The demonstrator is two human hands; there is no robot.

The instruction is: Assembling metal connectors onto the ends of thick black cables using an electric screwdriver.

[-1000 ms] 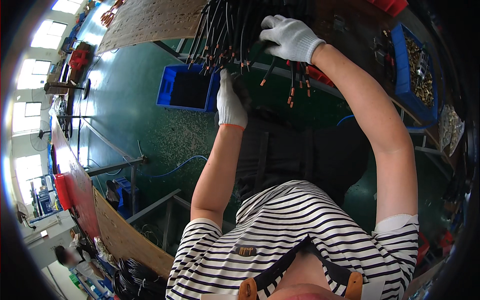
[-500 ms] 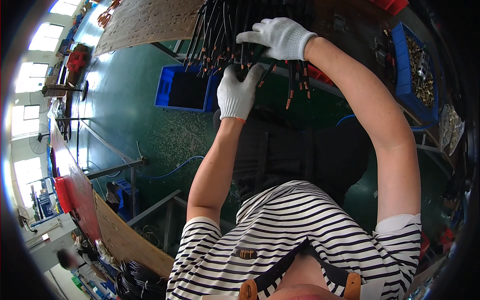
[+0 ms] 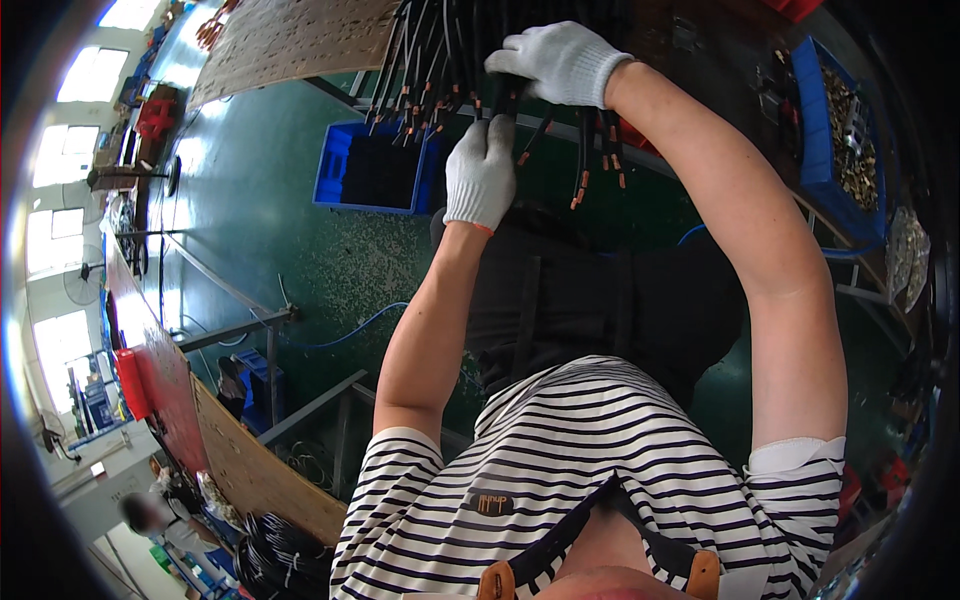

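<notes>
Black cables (image 3: 430,70) with bare copper ends hang in a thick bundle over the table edge at the top. My left hand (image 3: 482,172), in a white knitted glove, is closed on a cable end below the bundle, thumb and fingers close together. Above it and to the right, my right hand (image 3: 560,65), also gloved, is closed around cables higher up, its fingers curled over them. Its grip partly hides how many it holds. Several separate cable ends (image 3: 582,160) dangle below my right wrist.
A blue crate (image 3: 325,180) with dark contents stands on the floor at left. At right, a blue bin (image 3: 815,150) of small brass-coloured parts sits near a clear plastic bag (image 3: 908,260). Metal frames (image 3: 240,328) and a wooden board (image 3: 270,450) are at lower left; a person is beyond.
My left hand has moved slightly right and up, its thumb and fingers drawing together on the cable end. My right hand has shifted slightly upward.
</notes>
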